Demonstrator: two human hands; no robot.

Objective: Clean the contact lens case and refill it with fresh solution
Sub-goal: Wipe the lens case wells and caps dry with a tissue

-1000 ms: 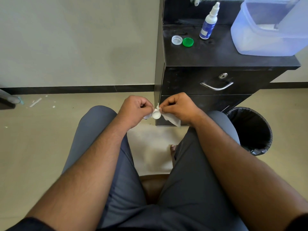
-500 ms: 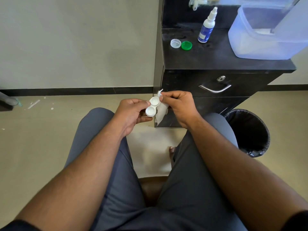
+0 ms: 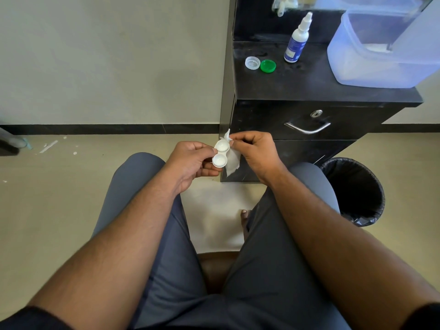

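Note:
My left hand pinches the white contact lens case by its middle, both open wells facing up at me. My right hand grips a white tissue, which hangs down beside the case and touches the rim of its far well. Both hands hover above my knees. On the black cabinet top lie a clear lid and a green lid side by side, with a white solution bottle with a blue label standing upright behind them.
A large translucent plastic tub fills the cabinet top's right side. Below it is a drawer with a metal handle. A black-lined waste bin stands on the floor by my right knee. Bits of litter lie on the floor at left.
The hands have drawn slightly apart and the case has turned so both wells face up. The tissue has come off the near well and now hangs at the far well's rim.

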